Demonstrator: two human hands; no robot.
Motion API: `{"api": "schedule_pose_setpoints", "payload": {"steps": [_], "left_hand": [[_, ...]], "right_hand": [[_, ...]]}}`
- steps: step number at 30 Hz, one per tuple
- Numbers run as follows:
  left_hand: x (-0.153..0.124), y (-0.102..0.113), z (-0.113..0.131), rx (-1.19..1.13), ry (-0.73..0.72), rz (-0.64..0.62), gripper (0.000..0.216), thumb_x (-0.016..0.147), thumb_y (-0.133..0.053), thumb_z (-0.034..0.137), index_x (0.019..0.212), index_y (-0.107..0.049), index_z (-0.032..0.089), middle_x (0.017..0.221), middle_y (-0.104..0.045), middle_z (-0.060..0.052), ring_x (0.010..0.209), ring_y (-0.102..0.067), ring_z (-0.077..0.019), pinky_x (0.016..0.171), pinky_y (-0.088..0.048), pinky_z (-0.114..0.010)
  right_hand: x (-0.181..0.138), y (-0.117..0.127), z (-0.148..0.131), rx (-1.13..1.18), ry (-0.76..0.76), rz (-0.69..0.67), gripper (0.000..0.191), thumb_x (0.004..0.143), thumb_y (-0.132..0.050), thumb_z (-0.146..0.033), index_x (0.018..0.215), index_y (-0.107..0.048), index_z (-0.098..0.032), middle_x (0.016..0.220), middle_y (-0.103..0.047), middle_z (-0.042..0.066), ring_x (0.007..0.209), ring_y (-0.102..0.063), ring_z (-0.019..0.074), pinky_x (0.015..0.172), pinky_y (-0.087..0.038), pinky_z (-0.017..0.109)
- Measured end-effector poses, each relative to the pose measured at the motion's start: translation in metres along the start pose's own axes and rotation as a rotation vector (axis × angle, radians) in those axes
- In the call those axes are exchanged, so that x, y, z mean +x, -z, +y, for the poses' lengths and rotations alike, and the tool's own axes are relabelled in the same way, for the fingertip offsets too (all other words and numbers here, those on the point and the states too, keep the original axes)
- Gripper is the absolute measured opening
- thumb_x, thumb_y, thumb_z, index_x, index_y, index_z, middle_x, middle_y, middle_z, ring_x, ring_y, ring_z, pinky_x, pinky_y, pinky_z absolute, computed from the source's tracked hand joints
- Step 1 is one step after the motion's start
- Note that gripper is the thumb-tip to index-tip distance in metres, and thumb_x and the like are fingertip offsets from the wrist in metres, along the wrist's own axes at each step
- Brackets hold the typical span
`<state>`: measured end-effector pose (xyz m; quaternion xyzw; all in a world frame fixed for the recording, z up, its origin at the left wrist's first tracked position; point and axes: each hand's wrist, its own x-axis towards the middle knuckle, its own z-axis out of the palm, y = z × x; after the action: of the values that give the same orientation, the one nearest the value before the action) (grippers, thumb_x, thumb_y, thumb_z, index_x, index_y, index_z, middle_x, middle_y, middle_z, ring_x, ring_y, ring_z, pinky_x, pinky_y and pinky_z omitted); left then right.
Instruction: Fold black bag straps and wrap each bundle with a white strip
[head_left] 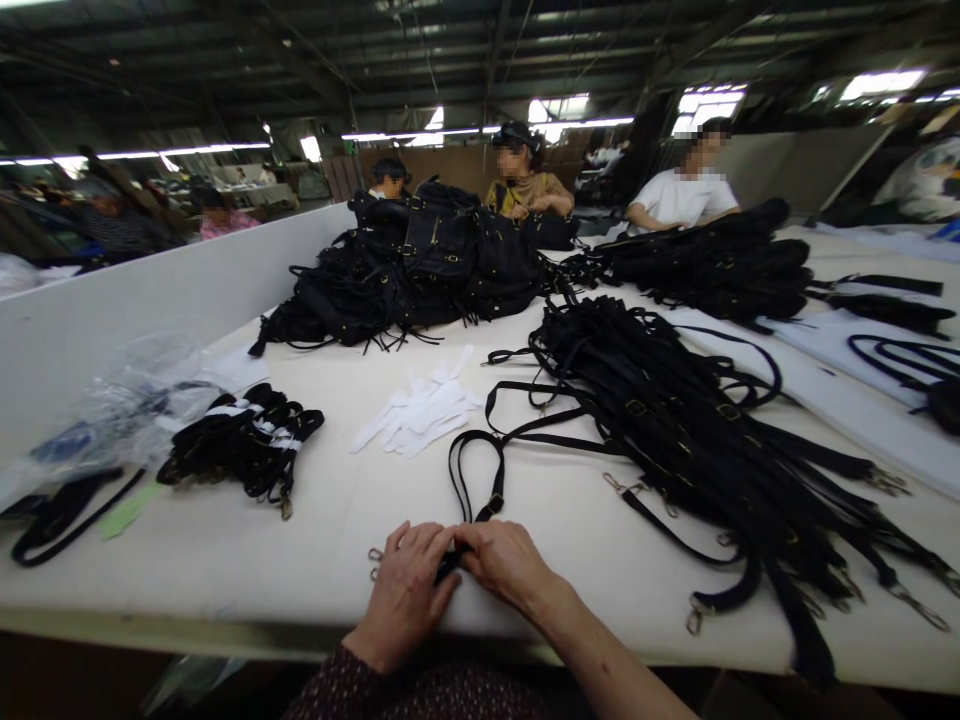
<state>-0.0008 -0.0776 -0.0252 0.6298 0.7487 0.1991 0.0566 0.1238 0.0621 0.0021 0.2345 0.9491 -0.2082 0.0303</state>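
Observation:
A black bag strap [475, 470] with a brass buckle lies looped on the white table [337, 540], its near end running under my hands. My left hand [409, 590] and my right hand [506, 562] meet at the table's near edge, fingers pinched together on that strap end. Small metal clips [373, 562] stick out just left of my left hand.
A big heap of black straps [697, 420] spreads to the right. A smaller bundle [244, 445] and a plastic bag [120, 405] lie left, white gloves [424, 410] in the middle. Black bags [420, 265] pile up at the far end, where people sit. A white partition [150, 300] lines the left side.

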Motion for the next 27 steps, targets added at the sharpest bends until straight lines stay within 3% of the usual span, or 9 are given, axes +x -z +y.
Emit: {"api": "schedule_pose_setpoints", "payload": {"steps": [4, 7, 10, 14, 18, 22, 27], "left_hand": [[0.012, -0.01, -0.001, -0.062, 0.011, -0.025, 0.024, 0.095, -0.048, 0.026, 0.115, -0.06, 0.026, 0.1, -0.067, -0.004, 0.095, -0.06, -0.022, 0.084, -0.05, -0.039], [0.009, -0.015, -0.007, -0.081, -0.016, -0.008, 0.024, 0.097, -0.044, 0.027, 0.114, -0.061, 0.027, 0.098, -0.066, -0.004, 0.094, -0.059, -0.021, 0.083, -0.049, -0.037], [0.006, -0.016, -0.009, -0.074, -0.03, 0.01, 0.024, 0.096, -0.045, 0.024, 0.113, -0.061, 0.026, 0.096, -0.066, -0.004, 0.093, -0.059, -0.0209, 0.083, -0.049, -0.036], [0.006, -0.017, 0.001, -0.066, -0.093, 0.019, 0.024, 0.095, -0.047, 0.02, 0.113, -0.062, 0.025, 0.095, -0.067, -0.004, 0.09, -0.059, -0.0207, 0.08, -0.05, -0.036], [0.006, -0.022, 0.016, -0.057, -0.163, 0.014, 0.024, 0.093, -0.049, 0.018, 0.11, -0.063, 0.026, 0.09, -0.067, -0.003, 0.086, -0.059, -0.0206, 0.075, -0.049, -0.035], [0.005, -0.028, 0.022, -0.064, -0.154, -0.032, 0.023, 0.094, -0.047, 0.019, 0.108, -0.064, 0.027, 0.091, -0.066, -0.003, 0.086, -0.059, -0.0215, 0.074, -0.048, -0.036], [0.001, -0.029, 0.016, -0.111, -0.137, -0.07, 0.026, 0.093, -0.047, 0.017, 0.112, -0.062, 0.027, 0.098, -0.066, -0.004, 0.092, -0.058, -0.023, 0.081, -0.049, -0.039]], "right_hand": [[-0.012, -0.006, 0.011, 0.192, -0.006, 0.072, 0.025, 0.084, -0.054, -0.024, 0.104, -0.069, -0.03, 0.097, -0.076, -0.001, 0.09, -0.07, 0.0199, 0.075, -0.047, 0.026], [-0.023, -0.008, 0.03, 0.367, -0.088, 0.259, 0.025, 0.088, -0.052, -0.028, 0.108, -0.067, -0.029, 0.098, -0.075, -0.001, 0.087, -0.069, 0.0169, 0.081, -0.049, 0.026], [-0.026, -0.002, 0.051, 0.381, -0.251, 0.439, 0.028, 0.091, -0.049, -0.032, 0.113, -0.065, -0.026, 0.109, -0.072, 0.002, 0.087, -0.068, 0.0171, 0.084, -0.05, 0.03], [-0.011, 0.011, 0.059, 0.243, -0.364, 0.374, 0.041, 0.089, -0.054, -0.042, 0.123, -0.06, -0.02, 0.118, -0.068, 0.01, 0.096, -0.067, 0.0232, 0.088, -0.05, 0.036], [0.008, 0.011, 0.037, 0.099, -0.33, 0.294, 0.048, 0.088, -0.057, -0.044, 0.127, -0.058, -0.015, 0.118, -0.067, 0.014, 0.107, -0.064, 0.0286, 0.092, -0.048, 0.039], [0.015, -0.004, 0.014, 0.017, -0.238, 0.229, 0.044, 0.087, -0.056, -0.026, 0.129, -0.055, -0.016, 0.118, -0.066, 0.012, 0.107, -0.063, 0.0265, 0.09, -0.049, 0.035], [0.008, -0.021, 0.012, -0.028, -0.154, 0.232, 0.049, 0.087, -0.04, -0.007, 0.129, -0.056, -0.025, 0.111, -0.07, 0.005, 0.101, -0.063, 0.0211, 0.086, -0.047, 0.032]]}}
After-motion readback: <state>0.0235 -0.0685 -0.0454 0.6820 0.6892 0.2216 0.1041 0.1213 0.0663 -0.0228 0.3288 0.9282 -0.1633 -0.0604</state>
